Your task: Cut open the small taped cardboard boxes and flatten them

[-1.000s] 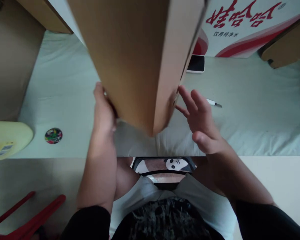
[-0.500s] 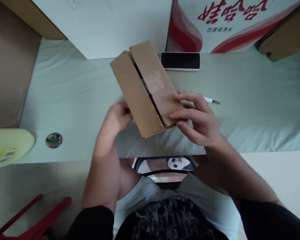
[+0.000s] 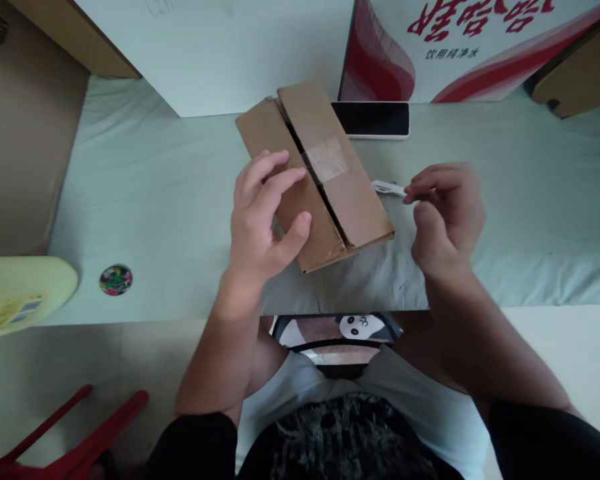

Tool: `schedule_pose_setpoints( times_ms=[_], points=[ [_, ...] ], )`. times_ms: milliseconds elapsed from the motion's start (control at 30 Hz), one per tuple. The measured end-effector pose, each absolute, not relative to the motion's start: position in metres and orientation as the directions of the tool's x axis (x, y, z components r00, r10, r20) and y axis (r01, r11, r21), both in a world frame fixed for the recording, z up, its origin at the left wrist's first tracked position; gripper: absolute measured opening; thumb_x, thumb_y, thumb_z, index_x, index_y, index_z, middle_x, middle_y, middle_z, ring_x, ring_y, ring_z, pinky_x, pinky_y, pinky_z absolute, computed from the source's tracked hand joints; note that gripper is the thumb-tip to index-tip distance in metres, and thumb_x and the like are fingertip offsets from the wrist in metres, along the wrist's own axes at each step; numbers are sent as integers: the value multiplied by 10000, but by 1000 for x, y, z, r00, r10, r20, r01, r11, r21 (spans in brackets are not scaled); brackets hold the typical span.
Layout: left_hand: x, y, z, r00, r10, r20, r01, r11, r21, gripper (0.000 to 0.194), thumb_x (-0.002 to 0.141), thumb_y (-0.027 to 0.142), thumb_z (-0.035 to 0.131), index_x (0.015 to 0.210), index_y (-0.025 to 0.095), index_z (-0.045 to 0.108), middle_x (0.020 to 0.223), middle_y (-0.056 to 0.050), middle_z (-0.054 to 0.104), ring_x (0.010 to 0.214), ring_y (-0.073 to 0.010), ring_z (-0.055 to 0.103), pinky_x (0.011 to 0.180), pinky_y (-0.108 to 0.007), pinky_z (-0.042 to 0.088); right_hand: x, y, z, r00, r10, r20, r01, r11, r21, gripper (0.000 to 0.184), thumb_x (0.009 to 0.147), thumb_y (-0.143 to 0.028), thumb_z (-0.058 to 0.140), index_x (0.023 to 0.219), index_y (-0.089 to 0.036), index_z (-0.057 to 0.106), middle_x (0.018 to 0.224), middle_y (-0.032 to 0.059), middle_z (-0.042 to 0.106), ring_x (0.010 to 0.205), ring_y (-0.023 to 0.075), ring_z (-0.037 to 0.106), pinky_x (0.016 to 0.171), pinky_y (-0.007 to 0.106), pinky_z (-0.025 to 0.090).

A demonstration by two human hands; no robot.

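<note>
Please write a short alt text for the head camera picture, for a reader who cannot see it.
A left hand rests on a taped cardboard box lying on a pale table, while the right hand closes on a small white knife beside the box. A black phone lies behind the box, and a round colourful disc sits near the table's front edge.

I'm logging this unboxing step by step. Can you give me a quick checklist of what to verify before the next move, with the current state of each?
1. Cardboard box lies flat on the table, flaps up: ok.
2. Left hand rests on the box's left flap, steadying it: ok.
3. Right hand has its grip on the small white knife: ok.
4. Blade out or retracted: cannot tell, the hand hides that end.
5. Clear tape across the seam uncut: ok.
6. Phone lies apart from the seam, behind the box: ok.
</note>
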State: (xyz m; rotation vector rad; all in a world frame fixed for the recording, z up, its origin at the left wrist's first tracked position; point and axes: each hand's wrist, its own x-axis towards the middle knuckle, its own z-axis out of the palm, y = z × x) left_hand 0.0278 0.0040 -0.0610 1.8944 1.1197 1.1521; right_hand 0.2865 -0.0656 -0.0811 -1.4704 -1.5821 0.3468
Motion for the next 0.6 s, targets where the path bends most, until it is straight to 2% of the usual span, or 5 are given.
schedule_pose_setpoints(
  times_ms=[67,167,267,367,600],
  points=[
    [26,3,-62,235,911,339,336,-403,851,549,821,754,769,1151,317,732,1385,-108,673,1519,-420,470,1332,-631,332,302,-57,-90,232,876,422,749,115,-652,165,870,-269,554,1001,-253,654,993,98,646,946,293,640,892,528,579],
    [24,3,-66,260,894,365,347,-439,829,538,859,770,720,1141,312,719,1400,-108,671,1533,-411,457,1334,-633,331,322,-44,-108,230,951,206,885,-117,-451,373,779,-213,614,1130,-174,734,1081,168,689,1052,365,660,967,585,562],
    [21,4,-72,306,852,425,367,-517,773,539,910,780,643,1173,314,703,1431,-106,661,1533,-395,467,1336,-627,336,331,-40,-118,283,959,18,919,-266,-290,506,821,-215,608,1299,-115,741,1235,232,682,1128,407,667,971,577,557],
    [18,8,-78,354,807,473,408,-588,698,542,952,761,586,1257,323,676,1466,-101,649,1526,-382,482,1336,-625,345,328,-41,-113,320,945,-63,924,-326,-201,445,887,-211,546,1266,-141,769,1196,205,713,1024,349,694,899,490,553],
    [31,-5,-81,377,746,549,465,-665,585,413,1037,560,554,1354,303,623,1502,-108,637,1524,-370,497,1321,-630,363,325,-27,-63,326,934,150,857,-225,-464,284,949,-331,549,1107,-187,736,907,112,706,853,249,634,810,362,485]
  ],
)
